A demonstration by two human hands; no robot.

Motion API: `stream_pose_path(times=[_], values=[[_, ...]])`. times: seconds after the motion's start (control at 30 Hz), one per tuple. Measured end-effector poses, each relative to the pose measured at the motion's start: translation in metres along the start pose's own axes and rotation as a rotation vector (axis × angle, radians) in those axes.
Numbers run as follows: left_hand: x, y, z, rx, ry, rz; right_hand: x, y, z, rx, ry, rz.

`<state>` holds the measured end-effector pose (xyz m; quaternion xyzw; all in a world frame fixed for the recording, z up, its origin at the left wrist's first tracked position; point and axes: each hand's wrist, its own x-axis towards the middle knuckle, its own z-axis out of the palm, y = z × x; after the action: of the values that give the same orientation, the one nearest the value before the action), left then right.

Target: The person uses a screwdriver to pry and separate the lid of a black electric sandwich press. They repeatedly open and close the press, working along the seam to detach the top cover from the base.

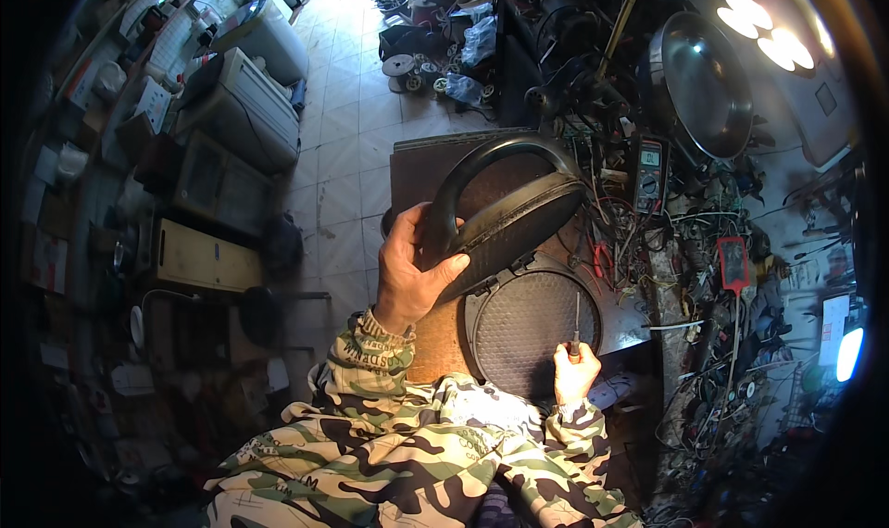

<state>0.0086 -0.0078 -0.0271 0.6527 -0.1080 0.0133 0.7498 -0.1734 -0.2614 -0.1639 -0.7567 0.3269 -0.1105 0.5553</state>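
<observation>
A round electric griddle with a hinged lid stands opened on the workbench in front of me. Its lower plate (pixel 523 320) is dark with a honeycomb pattern. My left hand (pixel 412 273) grips the raised lid (pixel 519 218) at its left side, thumb on the near rim, beside the big curved handle (pixel 495 157). The lid is tilted up, hinged to the base at the far edge. My right hand (pixel 576 372) is closed around a screwdriver (pixel 576 329), its thin shaft pointing away from me over the right part of the plate.
A multimeter (pixel 651 171) with leads lies right of the bench (pixel 431 176), among tangled wires and a red-handled tool (pixel 602 259). A red fly-swatter-like paddle (pixel 733 264) lies farther right. A large metal pan (pixel 708 83) stands at the back right; cabinets (pixel 236 106) line the left.
</observation>
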Motion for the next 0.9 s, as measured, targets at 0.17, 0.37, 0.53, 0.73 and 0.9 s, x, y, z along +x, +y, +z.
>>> stream_pose_path(times=[0.17,0.37,0.53,0.73,0.9], values=[[-0.008,0.004,0.003,0.082,0.005,0.004,0.003,-0.004,0.0,0.001,-0.027,-0.01],[-0.026,0.005,0.008,0.217,-0.021,-0.022,0.005,0.003,-0.001,0.032,-0.04,-0.017],[-0.05,0.007,0.015,0.493,-0.081,0.117,0.005,0.001,-0.007,0.043,-0.059,0.018],[-0.059,0.018,0.035,0.538,-0.16,0.396,0.006,0.017,-0.017,0.1,-0.074,0.05],[-0.083,0.01,0.05,0.527,-0.21,0.432,0.006,0.023,-0.022,0.151,-0.014,0.04]])
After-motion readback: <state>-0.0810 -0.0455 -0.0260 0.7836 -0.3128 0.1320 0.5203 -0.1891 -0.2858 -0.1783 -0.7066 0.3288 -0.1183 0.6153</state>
